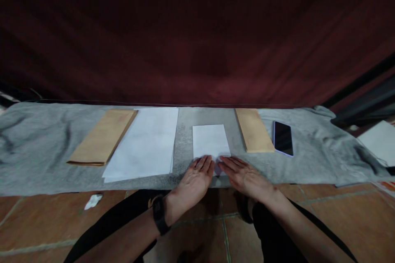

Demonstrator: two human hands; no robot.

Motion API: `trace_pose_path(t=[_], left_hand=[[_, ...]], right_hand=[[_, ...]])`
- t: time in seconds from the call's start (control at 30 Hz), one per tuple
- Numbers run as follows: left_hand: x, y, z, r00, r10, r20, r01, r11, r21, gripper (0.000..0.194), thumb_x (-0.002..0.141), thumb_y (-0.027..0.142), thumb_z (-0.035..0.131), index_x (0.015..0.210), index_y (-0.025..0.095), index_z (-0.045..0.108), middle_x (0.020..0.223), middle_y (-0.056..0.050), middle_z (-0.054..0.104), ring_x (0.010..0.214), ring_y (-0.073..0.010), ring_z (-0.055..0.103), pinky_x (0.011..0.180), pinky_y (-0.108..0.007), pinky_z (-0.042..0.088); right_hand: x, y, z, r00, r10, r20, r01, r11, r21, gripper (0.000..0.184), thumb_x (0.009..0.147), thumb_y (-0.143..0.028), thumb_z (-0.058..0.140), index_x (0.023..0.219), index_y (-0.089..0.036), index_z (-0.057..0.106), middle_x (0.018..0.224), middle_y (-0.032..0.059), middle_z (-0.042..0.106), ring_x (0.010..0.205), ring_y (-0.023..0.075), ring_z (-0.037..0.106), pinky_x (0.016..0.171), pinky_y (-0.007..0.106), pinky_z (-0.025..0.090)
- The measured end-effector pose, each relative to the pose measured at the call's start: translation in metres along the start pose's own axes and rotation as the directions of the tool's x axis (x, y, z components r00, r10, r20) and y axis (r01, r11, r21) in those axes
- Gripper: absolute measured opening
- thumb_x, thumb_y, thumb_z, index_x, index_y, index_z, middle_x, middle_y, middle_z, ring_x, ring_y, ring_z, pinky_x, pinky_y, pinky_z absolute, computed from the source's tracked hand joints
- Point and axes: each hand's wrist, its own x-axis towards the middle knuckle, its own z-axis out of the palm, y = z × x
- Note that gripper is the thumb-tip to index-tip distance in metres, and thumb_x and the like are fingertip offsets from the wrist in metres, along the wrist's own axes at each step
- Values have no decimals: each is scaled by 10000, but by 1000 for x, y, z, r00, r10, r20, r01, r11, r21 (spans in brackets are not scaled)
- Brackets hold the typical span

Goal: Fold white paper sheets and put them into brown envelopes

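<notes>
The plain white sheet of paper (211,141) lay flat on the table (185,131), close to the table's front edge. Its far part was smooth and uncovered; its near part was partly hidden under the left hand (196,178) and right hand (249,178).

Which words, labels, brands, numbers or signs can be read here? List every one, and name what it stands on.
None can be read.
Dark wristband: no legible text or digits.
Phone: dark screen, nothing legible.
White paper under the hands: no writing visible.
Orange-and-white item at the right edge: any print is too blurred to read.
</notes>
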Motion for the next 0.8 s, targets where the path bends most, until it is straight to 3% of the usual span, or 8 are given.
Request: trace_pose_path(t=[0.2,0.57,0.67,0.8], left_hand=[[3,-8,-15,999,-11,37,17,989,-146,535,914,210,527,1439,106,507,1542,-156,476,1431,-278,446,1172,-448,365],[5,-12,-19,999,-26,41,35,968,-249,543,869,145,564,1410,185,543,1523,-127,509,1424,-264,454,1212,-470,291],[5,-14,-17,999,-38,34,46,954,-296,633,817,110,579,1439,214,521,1535,-112,498,1429,-263,446,1218,-478,285],[12,-29,-16,995,-88,-44,59,892,-448,748,755,98,614,1475,257,487,1543,-79,493,1425,-273,452,1214,-498,301]], right_hand=[[2,2,-4,1000,-3,-10,4,999,41,577,861,-130,603,1430,-191,529,1510,118,528,1338,248,549,1161,437,419],[4,9,-8,999,1,41,-4,997,72,652,840,-28,525,1452,-253,522,1521,52,525,1335,204,548,1166,388,417],[7,17,-9,999,33,-7,-31,988,154,560,879,-37,515,1390,-253,594,1449,61,598,1266,212,609,1108,392,480],[14,29,-15,968,183,-170,-105,916,388,345,975,-159,495,1217,-275,712,1246,49,729,1118,212,697,971,359,564]])
